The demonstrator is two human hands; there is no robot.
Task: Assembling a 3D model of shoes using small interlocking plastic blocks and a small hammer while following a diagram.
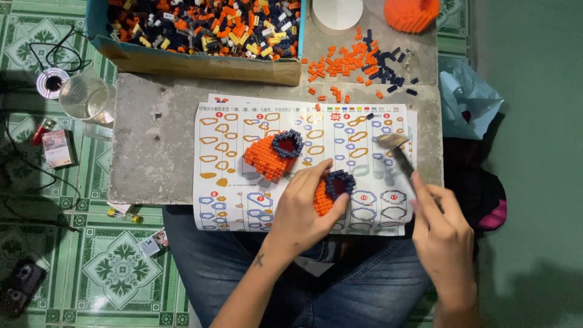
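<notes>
My left hand (303, 209) grips a small orange brick-built piece with a dark blue ring on top (332, 189), pressed onto the instruction sheet (231, 158). My right hand (443, 234) holds a small hammer (396, 149) by its handle, the metal head raised over the sheet's right side. A second, larger orange piece with a blue ring (273, 153) lies on the sheet to the left of my left hand.
A grey concrete slab (152, 133) bears the sheet. At the back stand a cardboard box of mixed small bricks (200, 30), loose orange and blue bricks (358, 61), a white round lid (336, 13) and an orange built shape (412, 13). A glass cup (85, 97) sits on the tiled floor at left.
</notes>
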